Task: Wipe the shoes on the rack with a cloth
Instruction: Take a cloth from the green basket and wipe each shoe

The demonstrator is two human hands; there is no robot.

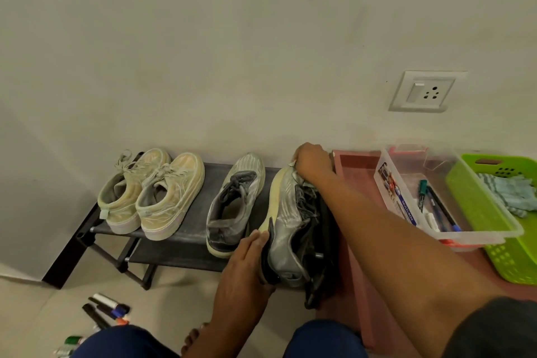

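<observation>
Knees in dark blue (322, 340), then two hands on a grey shoe (286, 229) tipped on its side.
Left hand (247, 267) lies with straight fingers against the heel sole; right hand (312, 163) curls over the toe, pinching a scrap of pale cloth (293, 162), at the rack (191, 229) top shelf's right end.

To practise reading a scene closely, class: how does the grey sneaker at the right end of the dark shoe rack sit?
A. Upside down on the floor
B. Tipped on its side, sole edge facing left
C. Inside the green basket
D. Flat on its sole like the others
B: the grey sneaker is tipped sideways, its pale sole edge facing left, held between the left hand and right hand.
</observation>
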